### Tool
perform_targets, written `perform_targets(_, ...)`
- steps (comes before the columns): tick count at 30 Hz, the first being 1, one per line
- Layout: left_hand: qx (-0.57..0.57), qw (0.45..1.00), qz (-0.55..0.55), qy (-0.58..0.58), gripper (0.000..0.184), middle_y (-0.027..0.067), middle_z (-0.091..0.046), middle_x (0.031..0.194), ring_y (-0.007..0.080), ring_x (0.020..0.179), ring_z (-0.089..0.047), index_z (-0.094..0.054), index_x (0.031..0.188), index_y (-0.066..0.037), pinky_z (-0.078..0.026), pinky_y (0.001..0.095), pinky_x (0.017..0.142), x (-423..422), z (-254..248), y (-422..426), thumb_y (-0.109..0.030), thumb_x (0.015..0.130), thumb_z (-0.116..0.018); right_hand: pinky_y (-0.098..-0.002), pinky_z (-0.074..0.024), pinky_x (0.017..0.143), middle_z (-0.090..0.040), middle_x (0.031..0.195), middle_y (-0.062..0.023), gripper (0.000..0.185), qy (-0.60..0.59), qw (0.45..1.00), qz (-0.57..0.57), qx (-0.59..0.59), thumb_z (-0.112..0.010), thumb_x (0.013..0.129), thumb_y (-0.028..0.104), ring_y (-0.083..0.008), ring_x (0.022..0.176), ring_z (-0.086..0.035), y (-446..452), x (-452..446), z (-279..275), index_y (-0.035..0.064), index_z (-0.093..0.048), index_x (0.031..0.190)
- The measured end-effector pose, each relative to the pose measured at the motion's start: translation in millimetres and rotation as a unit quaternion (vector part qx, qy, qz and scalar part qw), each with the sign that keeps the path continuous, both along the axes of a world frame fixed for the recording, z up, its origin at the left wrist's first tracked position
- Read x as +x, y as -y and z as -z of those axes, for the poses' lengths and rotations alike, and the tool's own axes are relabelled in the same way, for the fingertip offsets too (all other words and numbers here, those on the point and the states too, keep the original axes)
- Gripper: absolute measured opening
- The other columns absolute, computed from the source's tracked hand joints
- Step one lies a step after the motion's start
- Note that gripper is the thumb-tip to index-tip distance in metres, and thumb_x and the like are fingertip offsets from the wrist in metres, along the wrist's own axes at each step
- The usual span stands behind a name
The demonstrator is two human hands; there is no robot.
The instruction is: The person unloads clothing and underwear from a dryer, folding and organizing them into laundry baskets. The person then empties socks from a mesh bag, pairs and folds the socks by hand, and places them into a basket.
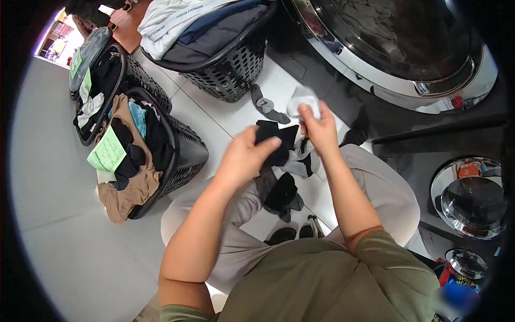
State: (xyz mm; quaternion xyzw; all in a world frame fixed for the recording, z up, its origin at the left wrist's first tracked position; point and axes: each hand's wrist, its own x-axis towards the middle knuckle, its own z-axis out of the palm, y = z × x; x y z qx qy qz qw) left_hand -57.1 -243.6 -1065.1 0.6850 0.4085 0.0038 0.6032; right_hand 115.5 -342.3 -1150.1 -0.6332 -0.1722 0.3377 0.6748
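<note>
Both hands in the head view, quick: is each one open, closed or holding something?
Left hand: at the black cloth; whether it grips it cannot be told.
Right hand: closed, holding a white cloth.

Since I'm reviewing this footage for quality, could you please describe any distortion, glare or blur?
Head view: wide-angle bending, with dark curved borders; head view: bright reflections on the round, shiny chrome door ring; head view: a smeared, blue, rounded patch at lower right; head view: slight softness on the white cloth in the right hand.
</note>
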Motion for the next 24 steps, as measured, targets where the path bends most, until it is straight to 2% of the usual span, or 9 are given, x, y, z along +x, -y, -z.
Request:
perform_targets(2,0.116,0.987,-0.084,0.069,0.023,0.0024,-0.066,0.083,0.0087,0.072,-0.058,-0.064,0.100,0.000,-0.049,0.0259,0.068,-10.5,-0.3,-14.5,-0.021,0.092,-0.067,-0.0282,-0.0477,0.054,-0.066,0.079,-0.0078,0.039,0.165,0.926,-0.178,-0.291,-0.070,0.088,0.038,-0.0128,0.058,-0.058,23.3,34.4,69.3,0.0008,-0.064,0.100)
perform_targets(4,0.087,0.962,-0.212,0.147,0.033,0.0026,-0.066,0.080,0.0091,0.071,-0.058,-0.065,0.099,0.002,-0.047,0.0257,0.065,-21.2,-5.5,-30.2,-0.030,0.092,-0.068,-0.0338,-0.0499,0.059,-0.066,0.077,-0.0067,0.053,0.037,0.855,-0.383,-0.349,-0.074,0.081,0.048,-0.0185,0.066,-0.063,53.9,43.1,121.9,0.0013,-0.064,0.104)
perform_targets(7,0.065,0.920,-0.328,0.206,0.027,-0.0014,-0.062,0.077,0.0053,0.058,-0.052,-0.062,0.092,-0.005,-0.041,0.0223,0.050,-19.6,-23.0,-34.8,-0.032,0.095,-0.064,-0.0401,-0.0513,0.066,-0.068,0.079,-0.0129,0.043,0.322,0.779,-0.383,-0.378,-0.073,0.083,0.041,-0.0309,0.073,-0.066,84.1,32.2,230.7,0.0013,-0.066,0.098)
perform_targets(12,0.121,0.905,-0.335,0.232,0.023,0.0005,-0.066,0.088,0.0081,0.069,-0.064,-0.059,0.106,-0.005,-0.046,0.0207,0.051,-19.6,-21.9,-48.7,-0.025,0.096,-0.062,-0.0437,-0.0515,0.070,-0.066,0.082,-0.0219,0.033,0.367,0.891,-0.065,-0.258,-0.071,0.083,0.033,-0.0386,0.078,-0.065,-6.5,9.2,235.4,-0.0002,-0.066,0.085)
perform_targets(14,0.125,0.906,-0.332,0.232,0.021,0.0013,-0.066,0.090,0.0086,0.073,-0.063,-0.058,0.108,-0.006,-0.046,0.0225,0.054,-19.5,-19.8,-52.6,-0.023,0.096,-0.062,-0.0444,-0.0505,0.082,-0.065,0.103,-0.0202,0.038,0.253,0.906,-0.160,-0.299,-0.074,0.081,0.034,-0.0390,0.097,-0.062,-23.1,3.2,244.2,0.0013,-0.064,0.097)
perform_targets(16,0.129,0.905,-0.334,0.229,0.022,0.0015,-0.067,0.092,0.0089,0.075,-0.063,-0.058,0.108,-0.005,-0.047,0.0235,0.056,-17.6,-16.4,-55.3,-0.022,0.096,-0.062,-0.0437,-0.0506,0.088,-0.062,0.111,-0.0221,0.047,0.404,0.775,-0.294,-0.389,-0.077,0.079,0.035,-0.0383,0.105,-0.061,-15.4,-18.7,227.5,0.0058,-0.062,0.113)
perform_targets(19,0.106,0.900,-0.343,0.248,0.020,0.0041,-0.067,0.092,0.0094,0.075,-0.059,-0.061,0.107,-0.001,-0.047,0.0235,0.068,-11.5,-14.1,-56.3,-0.017,0.095,-0.063,-0.0431,-0.0499,0.091,-0.064,0.108,-0.0208,0.052,0.357,0.804,-0.311,-0.360,-0.080,0.076,0.028,-0.0361,0.106,-0.062,-8.3,-0.2,264.8,0.0102,-0.060,0.121)
perform_targets(22,0.129,0.913,-0.314,0.227,0.033,0.0112,-0.061,0.115,0.0141,0.100,-0.057,-0.054,0.124,0.000,-0.045,0.0272,0.088,-18.5,-8.7,-59.5,-0.007,0.093,-0.060,-0.0354,-0.0524,0.085,-0.069,0.101,-0.0140,0.044,0.045,0.936,-0.236,-0.258,-0.077,0.080,0.014,-0.0257,0.090,-0.067,6.8,33.5,259.5,0.0015,-0.060,0.118)
perform_targets(24,0.221,0.915,-0.273,0.200,0.043,0.0141,-0.056,0.127,0.0154,0.111,-0.053,-0.048,0.133,-0.002,-0.043,0.0288,0.094,-17.6,-4.6,-61.1,-0.001,0.091,-0.057,-0.0345,-0.0528,0.080,-0.068,0.101,-0.0100,0.039,-0.154,0.947,-0.222,-0.173,-0.074,0.083,0.012,-0.0204,0.087,-0.065,19.4,54.4,212.0,-0.0036,-0.059,0.115)
